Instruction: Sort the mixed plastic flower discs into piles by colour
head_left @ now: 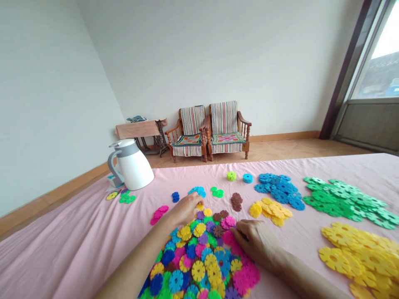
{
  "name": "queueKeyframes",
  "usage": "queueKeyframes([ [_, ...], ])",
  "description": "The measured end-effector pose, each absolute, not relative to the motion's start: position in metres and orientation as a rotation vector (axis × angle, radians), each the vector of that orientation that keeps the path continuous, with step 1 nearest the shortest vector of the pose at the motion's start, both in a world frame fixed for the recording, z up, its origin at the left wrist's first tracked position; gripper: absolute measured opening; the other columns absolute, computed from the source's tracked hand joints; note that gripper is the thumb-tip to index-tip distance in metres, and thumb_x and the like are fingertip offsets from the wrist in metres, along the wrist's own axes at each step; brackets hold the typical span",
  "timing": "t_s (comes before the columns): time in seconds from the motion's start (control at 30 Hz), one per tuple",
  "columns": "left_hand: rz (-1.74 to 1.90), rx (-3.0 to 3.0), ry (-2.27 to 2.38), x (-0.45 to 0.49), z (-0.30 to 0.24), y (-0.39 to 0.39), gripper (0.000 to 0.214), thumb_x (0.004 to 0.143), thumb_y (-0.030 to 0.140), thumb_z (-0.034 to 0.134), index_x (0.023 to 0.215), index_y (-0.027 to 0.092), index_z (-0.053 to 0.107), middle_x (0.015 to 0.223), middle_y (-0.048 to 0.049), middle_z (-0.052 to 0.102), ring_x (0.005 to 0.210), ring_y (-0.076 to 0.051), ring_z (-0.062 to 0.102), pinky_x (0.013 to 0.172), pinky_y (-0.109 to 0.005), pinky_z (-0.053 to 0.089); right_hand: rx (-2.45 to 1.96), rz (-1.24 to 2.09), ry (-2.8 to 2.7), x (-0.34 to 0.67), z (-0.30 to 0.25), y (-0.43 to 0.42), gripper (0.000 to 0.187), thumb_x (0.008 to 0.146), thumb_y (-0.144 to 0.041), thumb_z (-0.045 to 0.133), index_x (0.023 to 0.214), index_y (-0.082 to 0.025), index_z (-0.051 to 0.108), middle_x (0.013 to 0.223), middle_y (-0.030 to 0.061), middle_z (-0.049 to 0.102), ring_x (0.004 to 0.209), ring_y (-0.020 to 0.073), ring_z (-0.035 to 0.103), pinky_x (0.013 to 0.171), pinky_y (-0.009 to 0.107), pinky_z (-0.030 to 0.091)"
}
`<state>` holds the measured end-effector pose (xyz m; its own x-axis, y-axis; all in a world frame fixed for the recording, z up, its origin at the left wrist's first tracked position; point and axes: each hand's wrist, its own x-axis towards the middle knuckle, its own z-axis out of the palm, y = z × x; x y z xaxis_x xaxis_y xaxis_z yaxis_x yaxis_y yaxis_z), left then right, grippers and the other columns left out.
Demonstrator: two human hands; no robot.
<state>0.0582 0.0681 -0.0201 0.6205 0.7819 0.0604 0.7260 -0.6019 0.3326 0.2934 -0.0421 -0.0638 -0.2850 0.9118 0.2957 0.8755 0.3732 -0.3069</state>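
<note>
Reaching across a pink-covered surface (pixel 77 245) with both hands.
A white jug (pixel 136 168) stands left of centre; the left hand (pixel 186 209), mid-frame, curls its fingers beside light-blue discs (pixel 198 191), any grip hidden; a mixed heap of flower-shaped discs (pixel 198 270) fills bottom centre; the right hand (pixel 254 240) rests half-curled against its pink edge, whether gripping cannot be told; yellow discs (pixel 370 257) lie lower right.

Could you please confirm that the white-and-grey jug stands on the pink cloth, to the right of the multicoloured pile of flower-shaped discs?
Not quite: the head view shows the jug on the pink cloth, but to the left of the multicoloured pile.
</note>
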Motion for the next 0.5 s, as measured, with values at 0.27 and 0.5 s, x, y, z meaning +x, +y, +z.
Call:
queueKeyframes([
  [0.27,0.264,2.44,1.241,0.0552,-0.0149,0.07,0.02,0.067,0.009,0.054,0.084,0.017,0.058,0.084,-0.0005,0.053,0.069,-0.013,0.052,0.066,-0.023,0.042,-1.544,0.144,-2.237,0.2945,-0.0623,-0.0416,0.04,0.094,-0.033,0.034,0.062,-0.018,0.053,0.06,0.0026,0.062,0.054,0.0107,0.051,0.053,0.027,0.023],
  [0.5,0.313,2.264,1.207,0.0496,-0.0145,0.0703,0.018,0.059,0.017,0.063,0.075,0.017,0.054,0.066,0.0049,0.052,0.061,-0.011,0.05,0.053,-0.02,0.038,-1.531,0.144,-2.22,0.2938,-0.0645,-0.0414,0.04,0.093,-0.033,0.035,0.062,-0.018,0.054,0.06,0.0026,0.062,0.054,0.0109,0.051,0.053,0.026,0.023],
])
